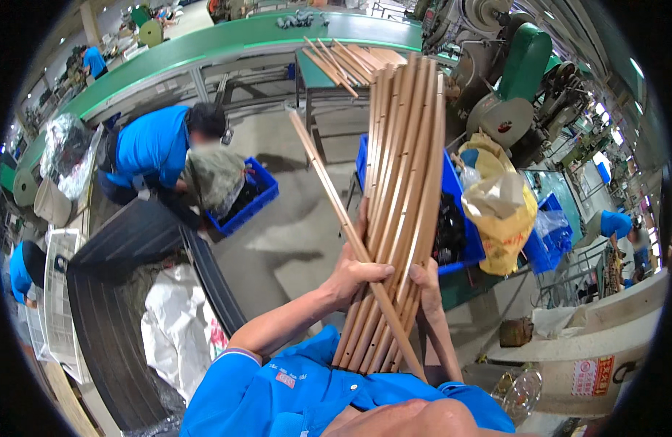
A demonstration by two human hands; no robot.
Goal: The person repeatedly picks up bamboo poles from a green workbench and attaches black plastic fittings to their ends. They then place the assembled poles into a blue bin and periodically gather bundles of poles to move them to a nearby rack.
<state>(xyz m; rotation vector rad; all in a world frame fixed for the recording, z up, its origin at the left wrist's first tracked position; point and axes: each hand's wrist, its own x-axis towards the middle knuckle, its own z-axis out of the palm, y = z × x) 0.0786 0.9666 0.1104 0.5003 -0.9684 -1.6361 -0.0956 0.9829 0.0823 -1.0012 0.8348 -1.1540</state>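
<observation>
Left fingers (374, 272) and right fingers (422, 274) wrapped wide round a bundle of long, glossy copper-brown rods (403, 175), held between them, probably stiff, heavy together, slippery, best clasped both sides near mid-length; green-topped bench (311, 71) beyond the fingers, grey floor (267, 255) to their left.

Workers (150, 149) in matching blue shirts (94, 60), a long green conveyor belt (241, 42), blue plastic crates (253, 209) and heavy machinery (500, 116) mark a factory workshop.
</observation>
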